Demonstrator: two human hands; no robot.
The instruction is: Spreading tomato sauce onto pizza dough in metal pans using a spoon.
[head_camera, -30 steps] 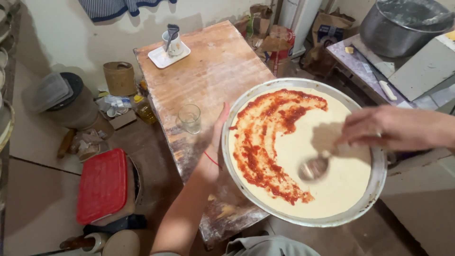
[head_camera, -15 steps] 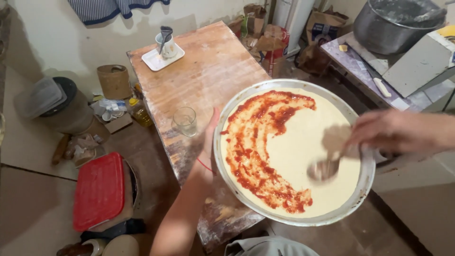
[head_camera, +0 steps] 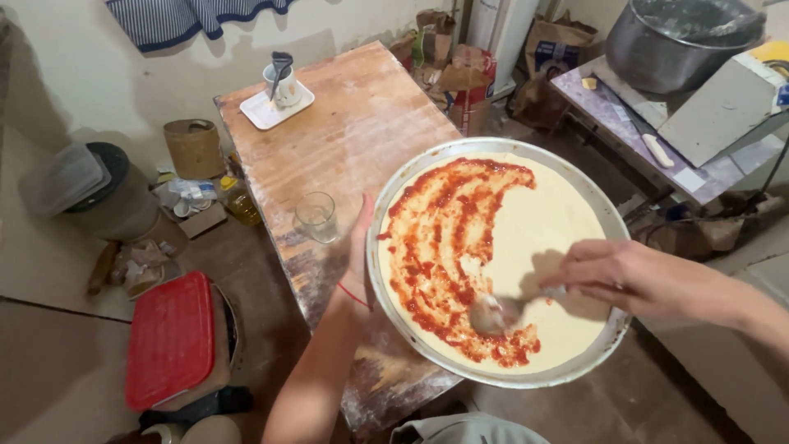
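Under both hands, the wooden table point(head_camera: 345, 140) carries a round metal pan point(head_camera: 575, 374) of dough point(head_camera: 551, 222) half covered in red sauce point(head_camera: 436, 247). The left hand point(head_camera: 359, 247) presses flat against the pan's rim. The right hand point(head_camera: 637, 275) pinches a spoon point(head_camera: 493, 312), bowl on the sauce. A glass point(head_camera: 316, 216) stands just left of the left hand.

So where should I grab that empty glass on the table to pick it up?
Probably around the side wall of the glass, coming from the left table edge. It stands upright, round and open-topped, near that edge, with the pizza pan crowding its right.
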